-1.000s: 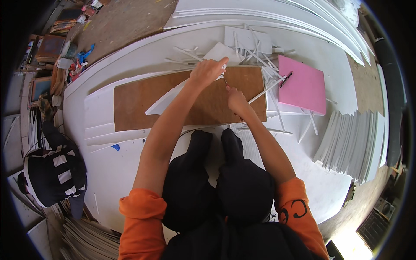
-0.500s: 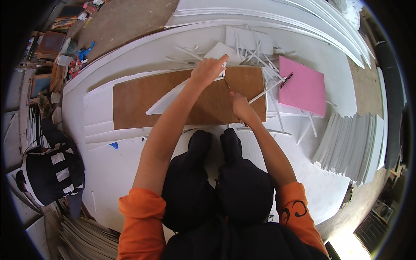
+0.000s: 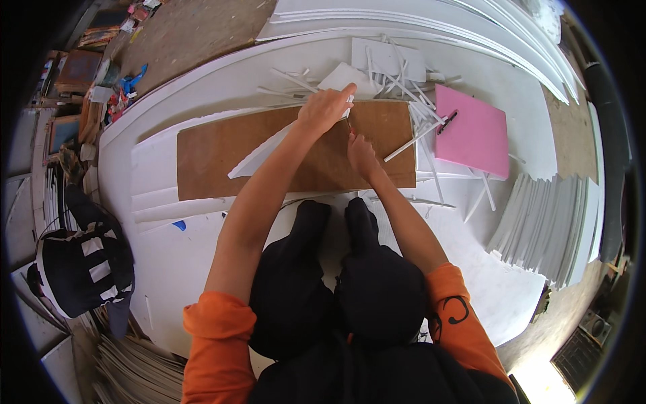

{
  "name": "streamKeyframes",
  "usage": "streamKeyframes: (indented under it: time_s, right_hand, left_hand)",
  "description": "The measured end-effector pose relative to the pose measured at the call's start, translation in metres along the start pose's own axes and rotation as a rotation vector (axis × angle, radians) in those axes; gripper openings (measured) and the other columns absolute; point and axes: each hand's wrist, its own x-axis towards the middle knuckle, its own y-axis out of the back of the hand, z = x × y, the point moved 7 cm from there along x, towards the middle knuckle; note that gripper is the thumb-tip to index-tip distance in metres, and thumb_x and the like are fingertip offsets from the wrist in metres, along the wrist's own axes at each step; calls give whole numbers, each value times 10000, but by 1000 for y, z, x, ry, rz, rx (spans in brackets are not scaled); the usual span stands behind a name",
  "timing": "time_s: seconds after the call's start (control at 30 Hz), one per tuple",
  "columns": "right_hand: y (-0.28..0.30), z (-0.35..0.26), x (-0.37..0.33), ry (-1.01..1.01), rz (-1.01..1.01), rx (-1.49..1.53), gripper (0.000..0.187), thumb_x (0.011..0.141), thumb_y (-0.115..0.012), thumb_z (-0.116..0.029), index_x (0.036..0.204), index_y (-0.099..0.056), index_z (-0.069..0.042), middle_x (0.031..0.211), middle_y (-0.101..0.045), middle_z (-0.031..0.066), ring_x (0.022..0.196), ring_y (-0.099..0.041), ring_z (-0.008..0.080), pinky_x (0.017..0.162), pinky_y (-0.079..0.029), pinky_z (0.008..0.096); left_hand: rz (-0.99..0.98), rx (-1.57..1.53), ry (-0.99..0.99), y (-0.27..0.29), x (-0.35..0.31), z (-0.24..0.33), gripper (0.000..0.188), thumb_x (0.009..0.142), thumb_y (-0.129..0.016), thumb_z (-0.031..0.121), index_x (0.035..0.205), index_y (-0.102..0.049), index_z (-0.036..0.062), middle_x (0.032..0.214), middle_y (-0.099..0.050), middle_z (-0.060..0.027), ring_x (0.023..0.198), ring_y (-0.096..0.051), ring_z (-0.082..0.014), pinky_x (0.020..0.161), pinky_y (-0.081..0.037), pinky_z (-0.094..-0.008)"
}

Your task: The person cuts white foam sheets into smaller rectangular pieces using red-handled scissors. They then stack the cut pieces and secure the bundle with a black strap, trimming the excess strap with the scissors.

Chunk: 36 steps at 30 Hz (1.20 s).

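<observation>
My left hand [image 3: 324,109] is closed over the far end of a narrow white foam-like board [image 3: 259,156]. That board slants across a brown wooden panel [image 3: 215,155], partly hidden under my forearm. My right hand [image 3: 363,158] grips a thin-bladed cutting knife [image 3: 349,126] with a reddish handle. Its blade points away from me, close beside the white edge under my left fingers. Whether the tip touches the board I cannot make out.
Beyond the panel lie white offcut strips [image 3: 404,84]. To the right are a pink square sheet [image 3: 471,135] with a black marker [image 3: 447,122] on it, and a stack of white boards [image 3: 548,225]. Large white sheets [image 3: 417,20] lie at the back; a black bag [image 3: 84,269] is at left.
My right hand has moved slightly left and away from me with the knife, nearer my left hand. My left hand stays on the white board.
</observation>
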Motion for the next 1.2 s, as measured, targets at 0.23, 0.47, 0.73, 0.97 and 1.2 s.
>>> streamKeyframes:
  time_s: [0.23,0.47,0.73,0.97,1.2]
  right_hand:
    - [-3,14,-19,-15,-47,-12,411,893,-301,-363,982,-423,20,856,-559,308,823,-545,467,747,-428,525]
    - [2,22,-61,-17,-71,-55,395,891,-311,-363,957,-435,6,845,-563,304,815,-546,466,738,-432,515]
    - [75,34,-51,176,-92,354,434,883,-347,-441,835,-460,-25,600,-490,110,508,-522,184,441,-421,316]
    - [226,-109,-80,328,28,1126,331,809,-568,-373,814,-447,-65,602,-404,5,447,-411,78,384,-343,221]
    - [286,-206,-105,479,-127,1284,305,751,-672,-256,794,-438,-65,605,-348,-20,483,-393,75,403,-321,212]
  left_hand:
    - [-1,37,134,0,3,-4,251,813,-542,227,970,-405,87,643,-564,-156,648,-547,-375,535,-412,-448]
    - [26,-36,178,11,-1,-19,253,816,-538,248,974,-414,93,656,-556,-184,680,-543,-394,575,-406,-462]
    - [280,-398,274,119,-22,-23,408,752,-650,237,1086,-436,143,606,-517,-110,577,-489,-301,590,-404,-369]
    - [737,-554,13,255,-44,25,316,744,-662,247,922,-550,12,838,-609,-85,821,-542,-164,804,-389,-273]
    - [829,-840,84,287,-76,65,274,747,-666,236,855,-564,5,766,-604,-81,709,-548,-124,665,-435,-253]
